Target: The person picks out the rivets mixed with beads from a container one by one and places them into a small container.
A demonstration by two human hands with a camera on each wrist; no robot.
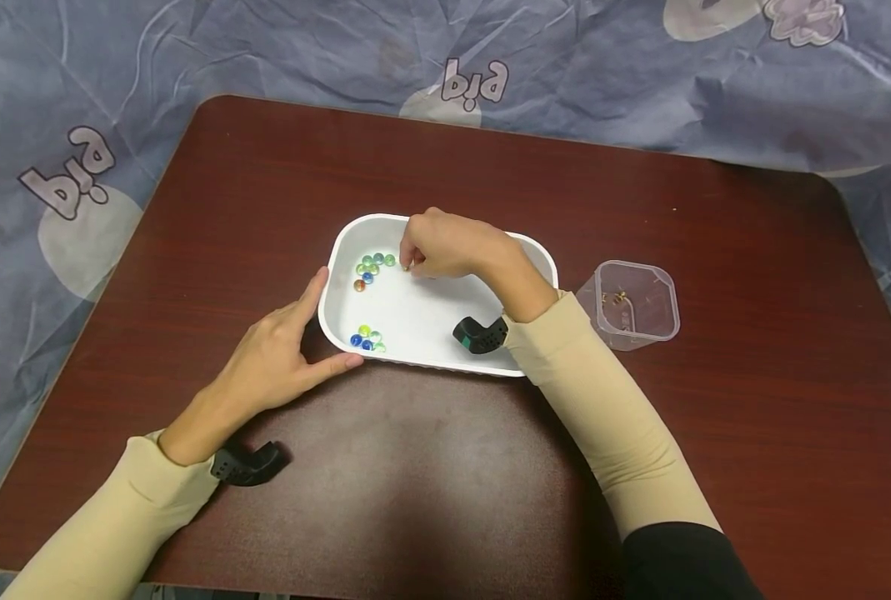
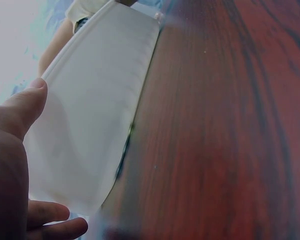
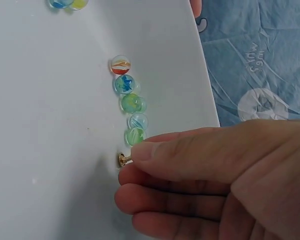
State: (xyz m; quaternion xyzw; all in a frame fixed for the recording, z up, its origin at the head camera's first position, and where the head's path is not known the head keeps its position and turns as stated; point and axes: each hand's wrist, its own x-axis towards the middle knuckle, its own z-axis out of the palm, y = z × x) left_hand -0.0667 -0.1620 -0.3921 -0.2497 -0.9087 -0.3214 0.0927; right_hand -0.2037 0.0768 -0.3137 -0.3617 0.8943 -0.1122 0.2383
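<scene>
A white tray (image 1: 437, 333) stands on the table with several glass marbles (image 1: 370, 268) along its left and another group (image 1: 366, 340) in the near left corner. My left hand (image 1: 272, 354) rests against the tray's left end, thumb at the near side and fingers spread along the outer wall. Inside the tray, my right hand (image 1: 448, 243) pinches a small gold-coloured stud (image 3: 122, 159) with a round head between thumb and forefinger. The stud's other end is hidden by the fingers. Beside it, a green marble (image 3: 135, 136) ends a curved row.
To the right of the tray stands a clear plastic box (image 1: 636, 304) with a few small gold pieces (image 1: 620, 297) in it. Tiny specks (image 1: 673, 209) lie on the brown table (image 1: 753, 333) farther back. Patterned blue cloth (image 1: 265, 50) surrounds the table.
</scene>
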